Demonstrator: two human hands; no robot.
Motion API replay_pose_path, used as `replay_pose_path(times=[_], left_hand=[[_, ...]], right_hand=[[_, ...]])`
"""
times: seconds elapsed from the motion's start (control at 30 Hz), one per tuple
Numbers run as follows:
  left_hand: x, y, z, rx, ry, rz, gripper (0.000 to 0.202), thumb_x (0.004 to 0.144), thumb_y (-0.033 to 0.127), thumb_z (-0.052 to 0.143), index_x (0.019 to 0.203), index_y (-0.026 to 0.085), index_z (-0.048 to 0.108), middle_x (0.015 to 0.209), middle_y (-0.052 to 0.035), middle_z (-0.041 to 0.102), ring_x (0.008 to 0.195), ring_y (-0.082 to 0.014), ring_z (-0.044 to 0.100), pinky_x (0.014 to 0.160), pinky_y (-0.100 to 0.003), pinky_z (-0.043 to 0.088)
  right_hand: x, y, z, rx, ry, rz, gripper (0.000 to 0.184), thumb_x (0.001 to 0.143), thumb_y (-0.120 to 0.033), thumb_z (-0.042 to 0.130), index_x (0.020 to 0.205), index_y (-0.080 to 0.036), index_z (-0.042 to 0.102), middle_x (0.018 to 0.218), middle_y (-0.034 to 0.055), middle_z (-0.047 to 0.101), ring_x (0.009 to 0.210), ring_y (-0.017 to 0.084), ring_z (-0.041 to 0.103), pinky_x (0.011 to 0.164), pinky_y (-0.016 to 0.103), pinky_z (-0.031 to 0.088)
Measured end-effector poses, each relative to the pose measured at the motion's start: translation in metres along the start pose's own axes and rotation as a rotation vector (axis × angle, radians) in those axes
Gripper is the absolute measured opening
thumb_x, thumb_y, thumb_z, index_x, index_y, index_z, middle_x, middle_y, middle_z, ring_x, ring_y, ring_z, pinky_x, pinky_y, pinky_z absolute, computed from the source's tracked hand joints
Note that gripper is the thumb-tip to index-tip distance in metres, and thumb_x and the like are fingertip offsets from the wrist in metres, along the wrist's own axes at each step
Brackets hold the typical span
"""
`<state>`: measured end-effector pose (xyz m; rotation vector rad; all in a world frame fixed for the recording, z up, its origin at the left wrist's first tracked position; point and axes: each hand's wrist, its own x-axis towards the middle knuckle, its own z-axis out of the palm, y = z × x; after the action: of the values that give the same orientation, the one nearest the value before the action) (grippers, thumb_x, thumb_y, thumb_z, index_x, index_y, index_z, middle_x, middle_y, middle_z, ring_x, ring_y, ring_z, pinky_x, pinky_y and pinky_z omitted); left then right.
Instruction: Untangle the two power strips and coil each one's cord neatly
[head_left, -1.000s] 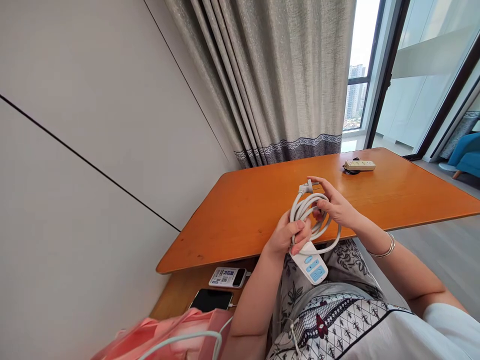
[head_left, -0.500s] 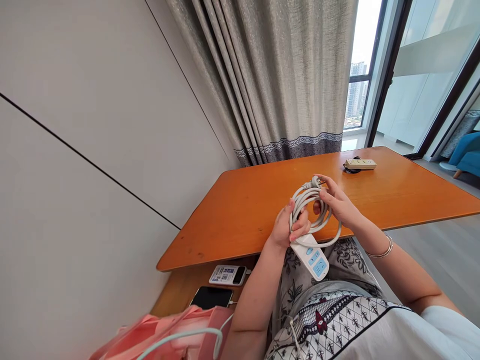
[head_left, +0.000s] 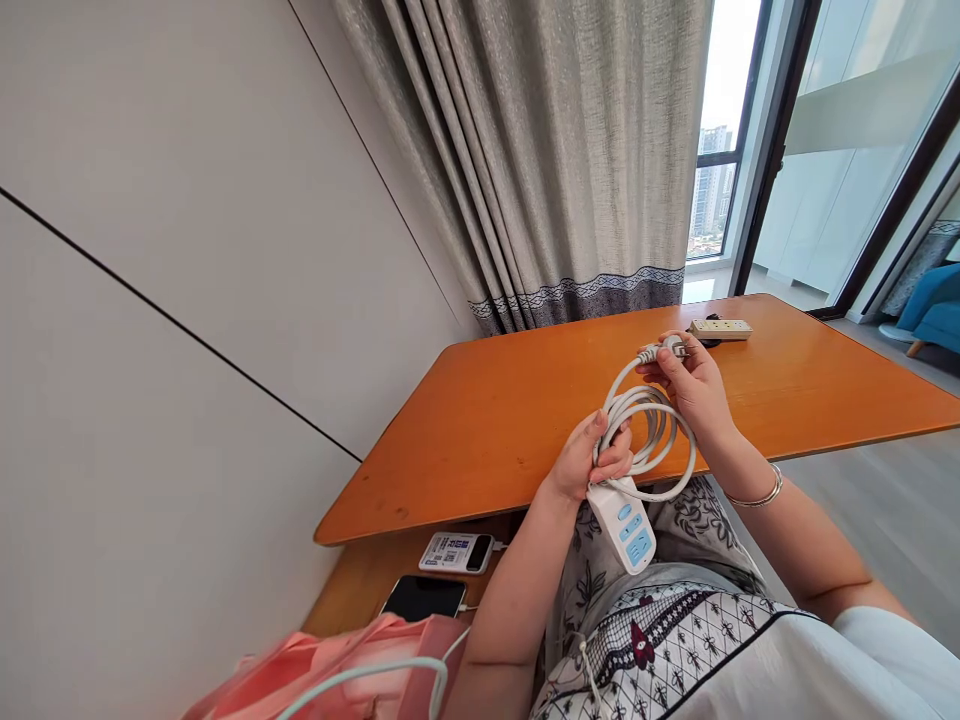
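My left hand (head_left: 583, 462) is closed round the coiled white cable (head_left: 651, 440) where it meets a white power strip (head_left: 625, 521) with blue sockets. The strip hangs down over my lap. My right hand (head_left: 694, 385) pinches the cable's plug (head_left: 667, 349) and holds it up above the coil, over the near edge of the orange wooden table (head_left: 525, 400).
A beige power strip (head_left: 718, 328) with a dark cord lies at the table's far right. On a lower shelf lie a power bank (head_left: 457, 552) and a black phone (head_left: 424, 598). Pink cloth (head_left: 315, 670) with a white cable is at bottom left. Curtain and window stand behind.
My right hand has pulled the plug end up and to the right, away from the coil. The left hand and strip shifted slightly right and kept their grip.
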<state>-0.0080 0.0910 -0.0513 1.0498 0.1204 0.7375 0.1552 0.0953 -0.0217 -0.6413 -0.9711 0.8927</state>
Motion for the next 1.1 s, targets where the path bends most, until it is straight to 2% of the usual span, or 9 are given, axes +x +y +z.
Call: replay_pose_path(times=[0.2, 0.33, 0.47, 0.57, 0.67, 0.77, 0.87, 0.97, 1.1], left_hand=[[-0.003, -0.002, 0.003, 0.091, 0.068, -0.009, 0.051, 0.075, 0.06, 0.077, 0.088, 0.017, 0.052, 0.043, 0.0171, 0.033, 0.028, 0.0011, 0.021, 0.053, -0.019, 0.048], [-0.005, 0.006, 0.009, 0.197, 0.224, 0.106, 0.051, 0.074, 0.06, 0.078, 0.087, 0.018, 0.052, 0.041, 0.0181, 0.032, 0.029, 0.0008, 0.022, 0.059, -0.021, 0.051], [-0.003, 0.009, 0.009, 0.237, 0.333, 0.168, 0.052, 0.072, 0.06, 0.08, 0.082, 0.019, 0.051, 0.04, 0.0172, 0.032, 0.03, 0.0, 0.023, 0.054, -0.019, 0.047], [-0.003, 0.008, 0.004, 0.198, 0.323, 0.179, 0.051, 0.073, 0.062, 0.078, 0.084, 0.019, 0.053, 0.041, 0.017, 0.032, 0.03, 0.0, 0.02, 0.053, -0.02, 0.045], [-0.005, 0.007, 0.0, 0.164, 0.195, 0.153, 0.052, 0.076, 0.065, 0.073, 0.083, 0.017, 0.054, 0.04, 0.0162, 0.031, 0.029, -0.0002, 0.017, 0.051, -0.02, 0.043], [-0.007, 0.006, -0.002, 0.09, 0.047, 0.087, 0.055, 0.074, 0.067, 0.074, 0.082, 0.018, 0.051, 0.042, 0.0167, 0.028, 0.029, 0.0009, 0.015, 0.049, -0.019, 0.041], [-0.007, 0.006, -0.004, 0.085, 0.001, 0.048, 0.052, 0.075, 0.062, 0.076, 0.083, 0.019, 0.047, 0.044, 0.0172, 0.029, 0.028, 0.0017, 0.016, 0.05, -0.018, 0.043], [-0.006, 0.007, -0.006, 0.141, 0.023, 0.024, 0.05, 0.076, 0.056, 0.078, 0.08, 0.019, 0.045, 0.043, 0.0173, 0.029, 0.028, 0.0015, 0.021, 0.054, -0.019, 0.048], [-0.004, 0.011, -0.005, 0.324, 0.201, 0.022, 0.047, 0.073, 0.052, 0.08, 0.075, 0.019, 0.047, 0.04, 0.0154, 0.033, 0.032, -0.0029, 0.038, 0.062, -0.025, 0.055]], right_hand=[[0.0, 0.006, 0.002, 0.157, 0.16, -0.032, 0.051, 0.068, -0.051, 0.085, 0.101, -0.027, 0.055, 0.088, -0.0029, 0.071, 0.079, 0.014, 0.071, 0.075, 0.029, 0.058], [-0.006, 0.005, -0.006, 0.176, -0.029, 0.177, 0.05, 0.067, -0.05, 0.086, 0.098, -0.026, 0.054, 0.09, -0.0014, 0.071, 0.089, 0.018, 0.072, 0.078, 0.031, 0.058], [-0.019, 0.007, -0.018, 0.142, -0.254, 0.259, 0.065, 0.063, -0.051, 0.088, 0.111, -0.03, 0.049, 0.12, 0.0042, 0.067, 0.106, 0.022, 0.068, 0.086, 0.037, 0.058], [-0.026, 0.01, -0.023, 0.022, -0.348, 0.225, 0.074, 0.06, -0.042, 0.092, 0.116, -0.032, 0.043, 0.135, 0.0065, 0.059, 0.12, 0.023, 0.061, 0.097, 0.041, 0.054], [-0.025, 0.014, -0.023, -0.11, -0.348, 0.197, 0.063, 0.07, -0.044, 0.086, 0.113, -0.029, 0.042, 0.136, 0.0082, 0.059, 0.125, 0.022, 0.058, 0.102, 0.041, 0.051], [-0.019, 0.018, -0.021, -0.195, -0.336, 0.176, 0.055, 0.075, -0.048, 0.081, 0.109, -0.027, 0.043, 0.117, 0.006, 0.067, 0.112, 0.019, 0.064, 0.098, 0.038, 0.052], [-0.015, 0.021, -0.02, -0.249, -0.355, 0.163, 0.051, 0.077, -0.049, 0.078, 0.105, -0.026, 0.043, 0.089, -0.001, 0.067, 0.083, 0.016, 0.067, 0.081, 0.033, 0.056], [-0.015, 0.023, -0.019, -0.267, -0.361, 0.15, 0.048, 0.079, -0.048, 0.075, 0.102, -0.026, 0.039, 0.074, -0.0069, 0.061, 0.062, 0.013, 0.063, 0.061, 0.028, 0.054], [-0.022, 0.023, -0.019, -0.318, -0.346, 0.137, 0.041, 0.086, -0.049, 0.068, 0.099, -0.027, 0.036, 0.06, -0.0118, 0.054, 0.042, 0.011, 0.055, 0.042, 0.024, 0.046]])
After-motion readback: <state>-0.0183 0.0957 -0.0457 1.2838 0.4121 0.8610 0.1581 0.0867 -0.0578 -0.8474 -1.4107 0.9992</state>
